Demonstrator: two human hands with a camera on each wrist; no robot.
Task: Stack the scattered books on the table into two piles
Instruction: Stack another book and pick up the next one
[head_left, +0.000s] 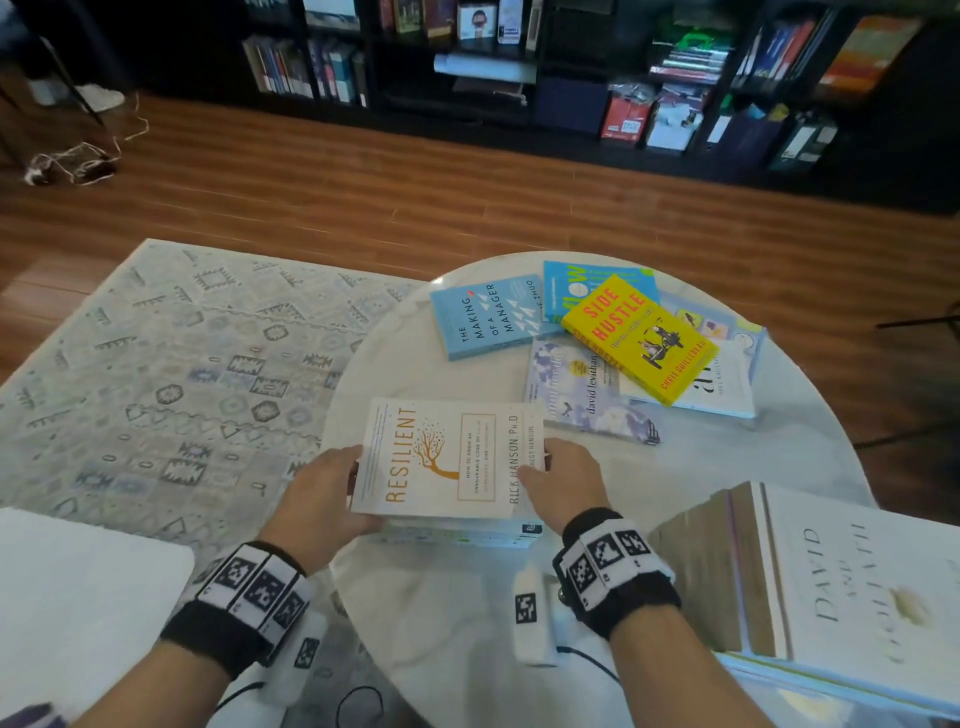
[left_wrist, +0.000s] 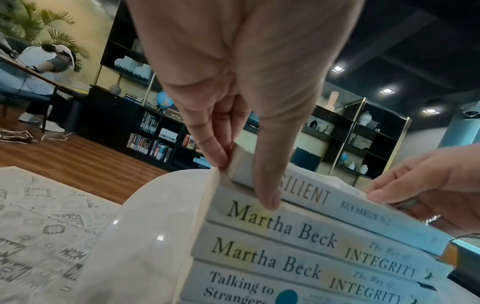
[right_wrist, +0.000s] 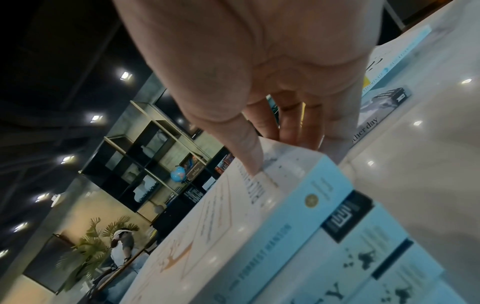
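I've got the Resilient book (head_left: 449, 457) sitting on top of the near pile (head_left: 467, 535), lower centre of the head view, w/ both hands on it. Step in hand, as I read it: squaring this top book to the stack under it. To do that well I'd keep pressure even from both short ends, nudge the spine flush w/ the Martha Beck spines (left_wrist: 298, 232) below, and not push so hard the lower books skid on the glossy table (head_left: 727, 457). In the left wrist view the top book sits a bit askew vs. the one beneath, overhanging toward the right of the frame, so a small twist looks needed before letting go.

Pose: left hand (head_left: 319, 493) is at the book's left end, fingers pointing down, thumb (left_wrist: 267, 197) pressed on the spine side and other fingers (left_wrist: 215, 152) at the corner, so it pinches the book's end. Right hand (head_left: 563, 486) grips the opposite end, thumb (right_wrist: 249, 156) lying on the cover, fingers curled over the far edge. Both wrists low, forearms coming in from the bottom of the frame.

Rest of the job: loose books are scattered in the upper right of the table, incl. the Side Hustle book (head_left: 641, 338) lying across others and the Making of a Manager book (head_left: 488, 317). Second pile (head_left: 831, 582) sits at lower right, David and Goliath on top.
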